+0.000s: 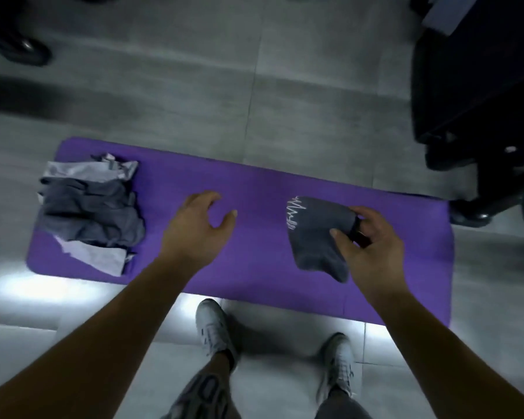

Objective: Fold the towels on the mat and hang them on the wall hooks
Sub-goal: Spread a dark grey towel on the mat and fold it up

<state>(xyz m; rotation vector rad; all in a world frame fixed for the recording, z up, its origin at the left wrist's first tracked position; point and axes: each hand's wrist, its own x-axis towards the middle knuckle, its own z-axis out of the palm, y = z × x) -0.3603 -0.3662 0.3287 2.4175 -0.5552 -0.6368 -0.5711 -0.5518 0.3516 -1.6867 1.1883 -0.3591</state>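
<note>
A purple mat (254,189) lies across the grey tiled floor. On its left end sits a rumpled pile of grey and light lilac towels (88,213). Over the mat's right half, my right hand (366,240) grips a folded dark grey towel (315,234) with a white zigzag pattern at its right edge, where a dark loop shows between my fingers. My left hand (194,225) hovers over the middle of the mat with fingers loosely curled and holds nothing. No wall hooks are in view.
My two feet in pale sneakers (212,325) stand on the tiles just in front of the mat. A dark chair or trolley base (478,116) fills the right side. Another person's black shoe (22,49) is at the top left.
</note>
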